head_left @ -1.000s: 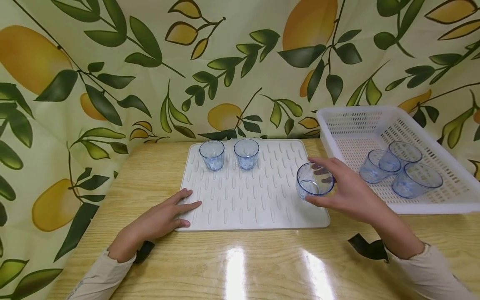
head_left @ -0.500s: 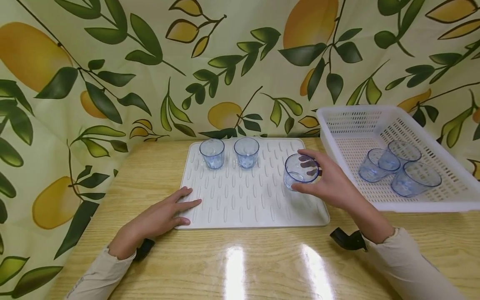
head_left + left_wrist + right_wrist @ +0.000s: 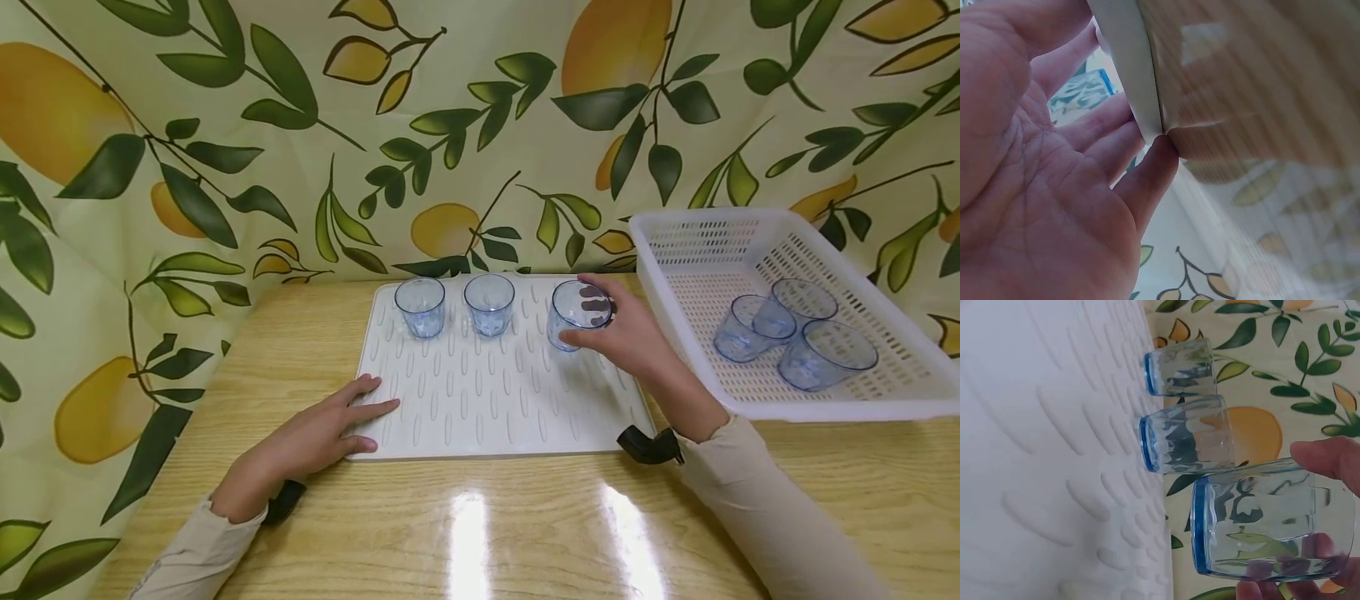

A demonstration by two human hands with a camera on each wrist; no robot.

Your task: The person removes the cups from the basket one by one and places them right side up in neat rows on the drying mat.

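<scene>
My right hand (image 3: 633,333) holds a clear blue-tinted drinking glass (image 3: 1272,525) by its sides near the rim, thumb on one side and fingers on the other. The glass is roughly upright, its thick blue base close over the right part of a white ridged drying mat (image 3: 465,417). Two matching glasses, a left one (image 3: 421,308) and a middle one (image 3: 490,307), stand upright on the mat's back half. My left hand (image 3: 315,433) rests with spread fingers on the mat's left front corner; the left wrist view shows its palm and the mat's edge (image 3: 1135,75).
A white slotted plastic basket (image 3: 832,411) sits right of the mat, with three similar glasses (image 3: 827,357) in it. The wooden table (image 3: 360,533) extends in front. Behind hangs a cloth (image 3: 300,167) printed with fruit and leaves.
My right hand has carried the glass from the mat's right edge leftward and back, roughly into line with the two standing glasses. The left hand has stayed in place.
</scene>
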